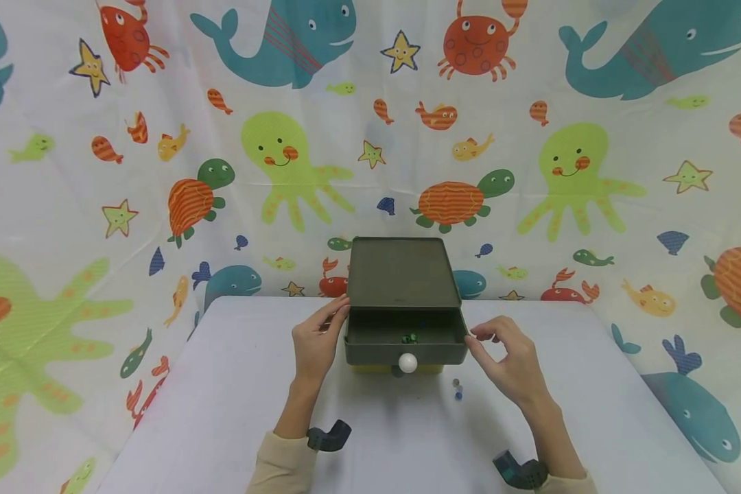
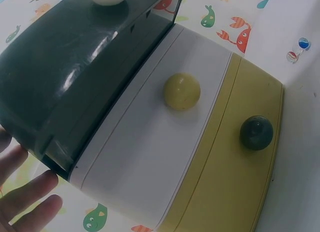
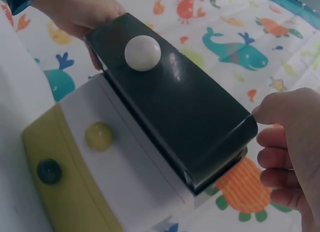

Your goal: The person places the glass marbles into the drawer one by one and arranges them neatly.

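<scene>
A small drawer unit stands at the back of the table, its dark green top drawer (image 1: 370, 354) with a white knob (image 1: 407, 363) pulled out. Inside the drawer lies a small green item (image 1: 410, 338). My left hand (image 1: 317, 343) is at the drawer's left side, its fingers (image 2: 37, 189) extended along the side wall. At the right front corner is my right hand (image 1: 511, 357), thumb tip right at the edge and the other fingers loosely bent beside it. Below the green drawer, a white drawer (image 2: 145, 137) with a yellow knob and a yellow drawer (image 2: 225, 167) with a dark green knob are pushed in.
Two small marbles (image 1: 459, 395) lie on the white table (image 1: 222, 412), just right of the unit's front. A cloth (image 1: 370, 185) printed with sea animals hangs behind the table. Dark wrist cameras (image 1: 329, 436) are strapped to both wrists.
</scene>
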